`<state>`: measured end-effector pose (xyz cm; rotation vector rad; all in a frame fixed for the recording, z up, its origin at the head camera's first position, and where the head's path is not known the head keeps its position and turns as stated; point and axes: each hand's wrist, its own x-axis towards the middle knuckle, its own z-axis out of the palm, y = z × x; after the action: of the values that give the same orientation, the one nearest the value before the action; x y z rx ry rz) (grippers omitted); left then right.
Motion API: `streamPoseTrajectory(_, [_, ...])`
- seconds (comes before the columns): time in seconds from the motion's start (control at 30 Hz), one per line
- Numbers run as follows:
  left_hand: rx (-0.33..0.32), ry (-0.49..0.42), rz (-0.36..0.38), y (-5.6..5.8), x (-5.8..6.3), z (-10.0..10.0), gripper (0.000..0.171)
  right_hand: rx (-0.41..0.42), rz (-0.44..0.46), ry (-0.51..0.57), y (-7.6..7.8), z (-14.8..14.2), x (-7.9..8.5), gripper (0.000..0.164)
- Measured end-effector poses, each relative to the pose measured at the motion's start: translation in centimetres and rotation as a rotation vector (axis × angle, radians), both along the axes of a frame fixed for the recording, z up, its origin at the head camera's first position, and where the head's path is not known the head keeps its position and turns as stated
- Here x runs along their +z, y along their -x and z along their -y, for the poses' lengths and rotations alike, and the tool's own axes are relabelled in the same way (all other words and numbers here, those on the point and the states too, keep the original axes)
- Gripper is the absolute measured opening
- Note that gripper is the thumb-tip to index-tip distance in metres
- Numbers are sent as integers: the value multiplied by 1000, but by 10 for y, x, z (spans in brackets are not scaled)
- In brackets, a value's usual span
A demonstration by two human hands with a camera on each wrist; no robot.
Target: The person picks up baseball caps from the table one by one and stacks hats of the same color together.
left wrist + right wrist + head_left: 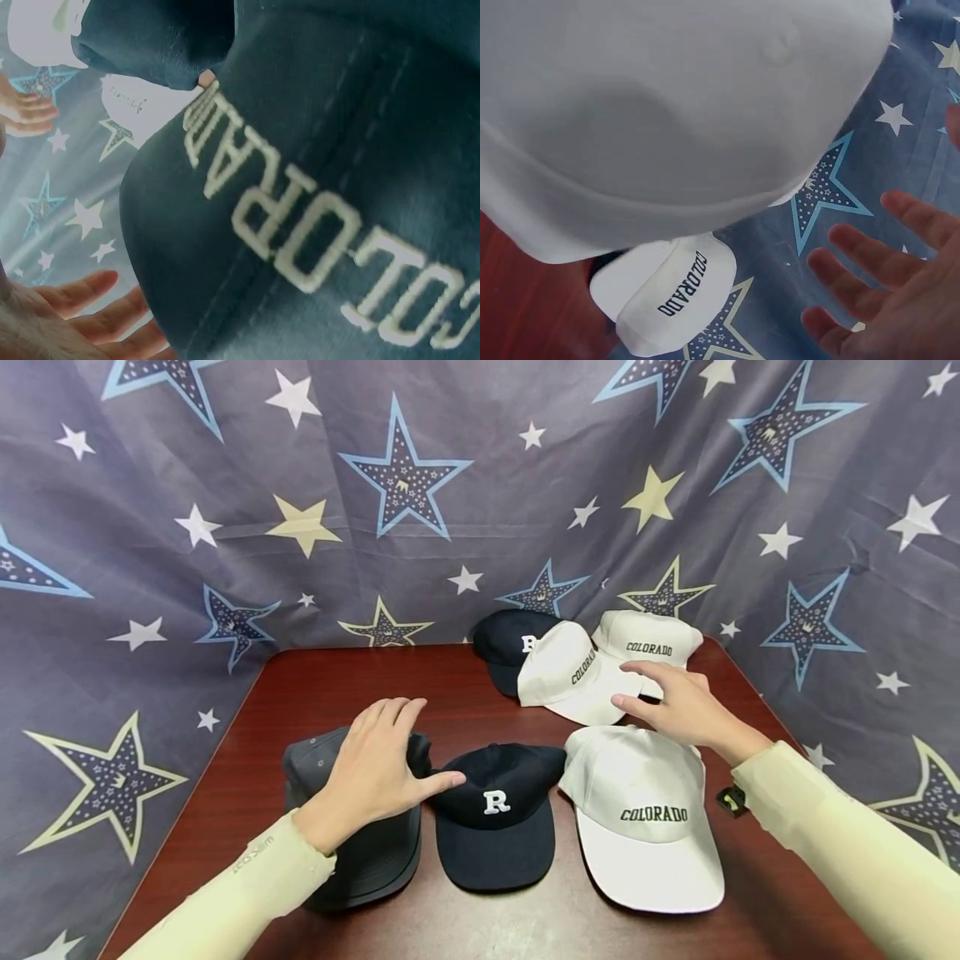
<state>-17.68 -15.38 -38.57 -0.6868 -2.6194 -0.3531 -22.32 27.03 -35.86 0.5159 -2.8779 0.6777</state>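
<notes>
In the head view, my left hand (375, 768) hovers over a dark grey cap (371, 860), hiding its front; fingers and thumb are spread, holding nothing. The left wrist view shows pale COLORADO lettering on that cap (300, 217). To its right lies a navy cap (495, 843) with a white R. Further right, a white COLORADO cap (652, 860) sits with its brim toward me. Above the back of this white cap is my right hand (675, 702), thumb and fingers apart and nothing gripped. Whether either hand touches a cap, I cannot tell.
At the back right of the reddish-brown table (345, 681) are a navy R cap (498, 639), a white cap (558, 664) overlapping it, and another white cap (645, 635). A star-patterned cloth (465, 552) hangs behind. A small dark object (732, 800) shows beside the right sleeve.
</notes>
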Motion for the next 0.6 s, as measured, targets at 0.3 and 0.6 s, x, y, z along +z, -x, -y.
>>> streamPoseTrajectory(0.3, [-31,-1,32,-5,-1,-7,108,34,38,-157,32,20,8,66])
streamPoseTrajectory(0.6, [-64,-16,36,-9,-5,-14,106,54,84,-258,61,35,20,67])
